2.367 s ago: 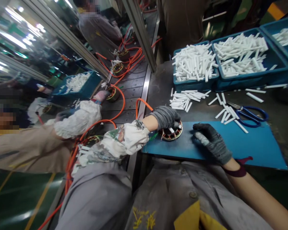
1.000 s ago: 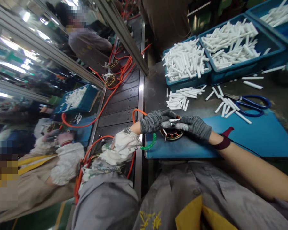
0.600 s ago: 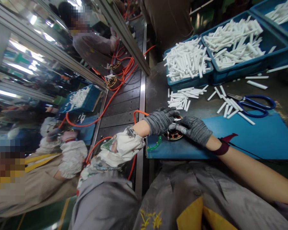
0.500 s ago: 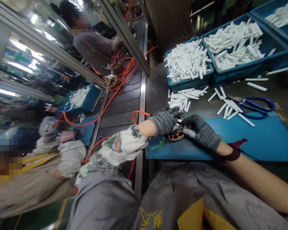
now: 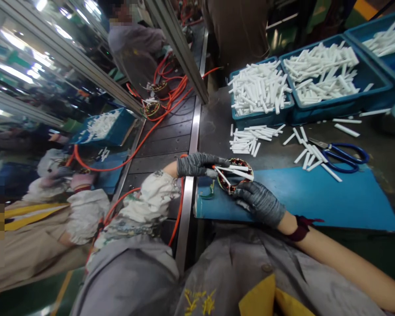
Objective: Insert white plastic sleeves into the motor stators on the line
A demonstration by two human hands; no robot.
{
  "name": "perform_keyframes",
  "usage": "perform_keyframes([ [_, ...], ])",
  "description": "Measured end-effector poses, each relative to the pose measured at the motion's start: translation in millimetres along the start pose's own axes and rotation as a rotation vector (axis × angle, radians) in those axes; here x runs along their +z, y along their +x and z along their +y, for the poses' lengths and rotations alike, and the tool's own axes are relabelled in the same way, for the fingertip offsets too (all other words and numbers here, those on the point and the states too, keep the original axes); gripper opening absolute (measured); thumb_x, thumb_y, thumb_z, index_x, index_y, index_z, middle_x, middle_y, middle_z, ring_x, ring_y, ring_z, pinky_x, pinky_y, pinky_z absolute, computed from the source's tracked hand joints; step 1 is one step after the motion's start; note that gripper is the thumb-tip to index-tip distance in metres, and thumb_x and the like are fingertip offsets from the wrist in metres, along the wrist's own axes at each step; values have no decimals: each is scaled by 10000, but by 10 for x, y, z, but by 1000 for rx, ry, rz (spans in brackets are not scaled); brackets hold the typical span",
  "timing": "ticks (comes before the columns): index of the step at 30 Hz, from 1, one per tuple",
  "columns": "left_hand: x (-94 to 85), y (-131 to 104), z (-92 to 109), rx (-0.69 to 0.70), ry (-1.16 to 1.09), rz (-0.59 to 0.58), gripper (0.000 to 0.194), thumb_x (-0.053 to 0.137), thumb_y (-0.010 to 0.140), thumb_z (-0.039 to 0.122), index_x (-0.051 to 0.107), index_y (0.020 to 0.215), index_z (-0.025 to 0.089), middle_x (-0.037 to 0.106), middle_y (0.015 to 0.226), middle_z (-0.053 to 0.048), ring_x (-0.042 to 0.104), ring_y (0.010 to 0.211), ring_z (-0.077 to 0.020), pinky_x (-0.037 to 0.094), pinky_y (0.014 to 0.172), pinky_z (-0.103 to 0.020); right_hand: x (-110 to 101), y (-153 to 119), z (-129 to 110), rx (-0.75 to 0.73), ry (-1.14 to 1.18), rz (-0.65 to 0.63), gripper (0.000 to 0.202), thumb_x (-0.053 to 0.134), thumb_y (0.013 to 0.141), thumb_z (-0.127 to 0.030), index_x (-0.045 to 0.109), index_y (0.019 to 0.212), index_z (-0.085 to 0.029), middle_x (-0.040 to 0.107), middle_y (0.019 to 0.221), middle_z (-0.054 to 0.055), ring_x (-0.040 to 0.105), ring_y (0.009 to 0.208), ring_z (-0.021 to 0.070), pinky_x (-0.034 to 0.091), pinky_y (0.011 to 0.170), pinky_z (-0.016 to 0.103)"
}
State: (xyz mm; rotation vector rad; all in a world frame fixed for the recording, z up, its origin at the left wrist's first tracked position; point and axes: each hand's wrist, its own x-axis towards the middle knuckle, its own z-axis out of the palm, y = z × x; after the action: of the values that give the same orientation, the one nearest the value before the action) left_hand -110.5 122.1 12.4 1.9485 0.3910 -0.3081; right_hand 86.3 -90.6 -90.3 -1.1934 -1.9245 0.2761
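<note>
A ring-shaped motor stator (image 5: 239, 164) with copper windings sits tilted at the left end of a blue mat (image 5: 303, 197), with several white sleeve tubes lying across its face. My left hand (image 5: 199, 165), in a grey knit glove, is closed at the stator's left edge, by the orange cable end and the white tubes. My right hand (image 5: 261, 202), gloved likewise, grips the lower right rim, its fingertips partly hidden under it. Below my left hand, a green curved wire piece (image 5: 209, 192) lies on the mat.
Blue bins (image 5: 263, 119) of white tubes line the back of the bench. A loose pile of tubes (image 5: 246, 139) and blue-handled scissors (image 5: 345, 156) lie nearer. Left are a slatted conveyor (image 5: 164, 153) with an orange cable (image 5: 125, 166), a metal post (image 5: 181, 52) and co-workers.
The stator has turned so its face and white tubes now show. My left hand has moved left to its edge, and my right hand has dropped to its lower rim. The camera view has shifted slightly.
</note>
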Motion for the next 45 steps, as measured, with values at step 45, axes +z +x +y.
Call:
perform_keyframes([
  [45, 942, -526, -230, -499, 554, 1174, 327, 581, 883, 263, 690, 1190, 231, 723, 814, -39, 662, 736, -199, 534, 676, -292, -245, -528, 253, -179, -255, 139, 423, 495, 855, -180, 720, 1191, -304, 795, 950, 63, 764, 780, 240, 624, 645, 305],
])
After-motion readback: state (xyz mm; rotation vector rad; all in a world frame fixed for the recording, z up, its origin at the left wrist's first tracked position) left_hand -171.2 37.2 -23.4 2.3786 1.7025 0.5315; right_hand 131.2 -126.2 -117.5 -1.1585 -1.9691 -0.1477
